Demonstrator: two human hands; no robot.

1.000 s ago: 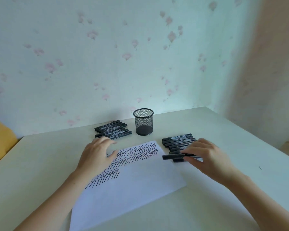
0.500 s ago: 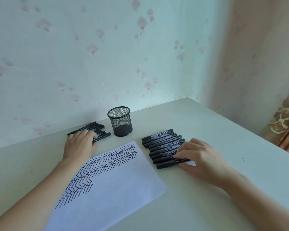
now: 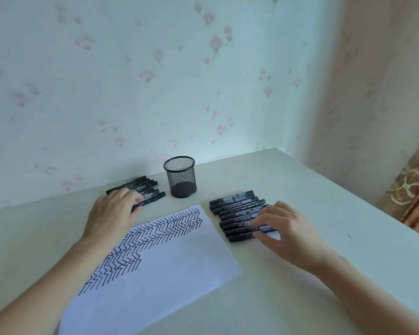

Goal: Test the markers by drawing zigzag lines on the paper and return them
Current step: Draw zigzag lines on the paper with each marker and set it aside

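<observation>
A white paper (image 3: 169,269) lies in front of me on the table, its left part filled with black zigzag lines (image 3: 150,238). Behind it to the left is a pile of black markers (image 3: 148,189). My left hand (image 3: 114,213) reaches onto this pile, and its fingertips curl over the nearest marker (image 3: 153,200). To the right of the paper lies a row of several black markers (image 3: 235,206). My right hand (image 3: 286,228) rests on the near end of this row, with thumb and fingers pinching one marker (image 3: 240,230) that lies among the others.
A black mesh pen cup (image 3: 180,176) stands between the two groups of markers, near the wall. The pale table (image 3: 300,189) ends at a right edge, with a patterned curtain (image 3: 411,197) beyond it. Flowered wallpaper rises behind.
My right hand lowered its marker into the right row and stays on it. My left hand left the paper and moved back onto the left pile. The view shifted slightly.
</observation>
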